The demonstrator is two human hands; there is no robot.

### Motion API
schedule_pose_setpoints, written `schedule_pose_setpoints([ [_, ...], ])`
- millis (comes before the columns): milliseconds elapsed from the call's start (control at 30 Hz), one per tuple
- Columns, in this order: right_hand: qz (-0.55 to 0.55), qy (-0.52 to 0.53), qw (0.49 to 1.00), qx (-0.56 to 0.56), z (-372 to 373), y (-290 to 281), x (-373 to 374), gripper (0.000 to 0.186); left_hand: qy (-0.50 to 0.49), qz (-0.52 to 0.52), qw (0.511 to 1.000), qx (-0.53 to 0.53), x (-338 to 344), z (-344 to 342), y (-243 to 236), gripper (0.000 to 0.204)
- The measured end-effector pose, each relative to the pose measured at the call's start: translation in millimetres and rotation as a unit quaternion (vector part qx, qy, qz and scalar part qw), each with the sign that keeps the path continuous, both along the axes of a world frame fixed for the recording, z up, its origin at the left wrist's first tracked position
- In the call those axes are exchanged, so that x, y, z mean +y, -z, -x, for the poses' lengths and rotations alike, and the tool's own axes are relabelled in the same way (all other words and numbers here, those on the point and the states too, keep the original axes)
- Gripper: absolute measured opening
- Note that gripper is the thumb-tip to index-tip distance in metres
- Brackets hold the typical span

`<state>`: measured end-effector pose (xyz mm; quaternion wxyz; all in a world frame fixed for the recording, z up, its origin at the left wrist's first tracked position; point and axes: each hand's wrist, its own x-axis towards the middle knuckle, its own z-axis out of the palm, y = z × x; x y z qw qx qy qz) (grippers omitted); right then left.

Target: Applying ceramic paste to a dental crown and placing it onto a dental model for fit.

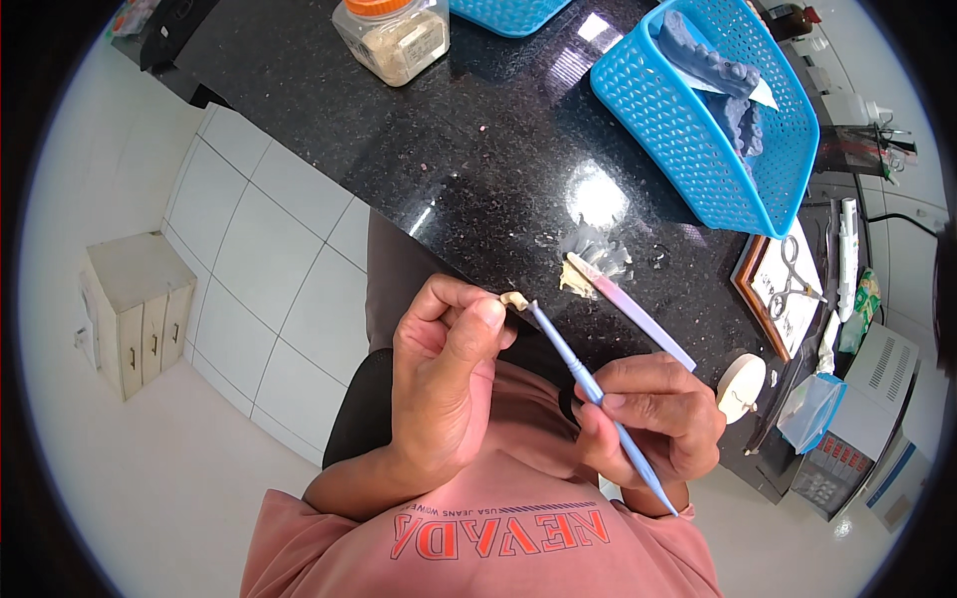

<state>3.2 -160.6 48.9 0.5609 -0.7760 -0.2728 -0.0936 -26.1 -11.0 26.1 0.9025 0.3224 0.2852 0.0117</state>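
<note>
My left hand [449, 379] pinches a small cream-coloured, tooth-like piece [514, 299] between thumb and fingertips, near the counter's front edge. My right hand [648, 419] grips a slim light-blue tool [558, 344] like a pen, its tip at or just beside the piece; whether they touch I cannot tell. Just beyond lies a pink-and-white spatula [628, 309] with pale paste at its end and a smear of cream paste [578, 282] on the black speckled counter [449, 149]. A round cream disc [740, 387] rests to the right of my right hand.
A blue basket [698, 174] holds grey dental casts [698, 55]. Behind are another blue basket [508, 15] and an orange-lidded jar [391, 45]. Scissors [796, 269] lie on a framed pad [763, 319], beside boxes [872, 369]. A small cabinet [135, 309] stands on the tiled floor [259, 249] at left.
</note>
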Motion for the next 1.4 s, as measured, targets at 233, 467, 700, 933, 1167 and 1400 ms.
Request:
schedule_pose_setpoints([
  [233,0.014,-0.022,1.0,-0.01,-2,0,-3,0.025,0.003,-0.011,1.0,0.008,-1,-1,-2,0.011],
  [467,0.022,0.075,0.997,-0.019,6,2,-7,0.025,0.003,-0.003,1.0,-0.004,0,2,2,0.009],
  [700,0.06,0.089,0.994,-0.02,5,4,-6,0.022,-0.008,0.004,1.0,-0.01,-1,3,3,0.006],
  [933,0.044,0.082,0.995,-0.024,5,3,-5,0.023,-0.005,-0.004,1.0,-0.02,-1,4,6,0.006],
  [1167,-0.013,0.004,1.0,0.023,3,-3,-1,0.026,-0.014,-0.017,1.0,-0.007,-2,2,5,0.008],
  [1400,-0.01,0.013,1.0,0.017,5,-1,-3,0.027,-0.012,0.002,1.0,-0.009,-1,1,2,0.009],
])
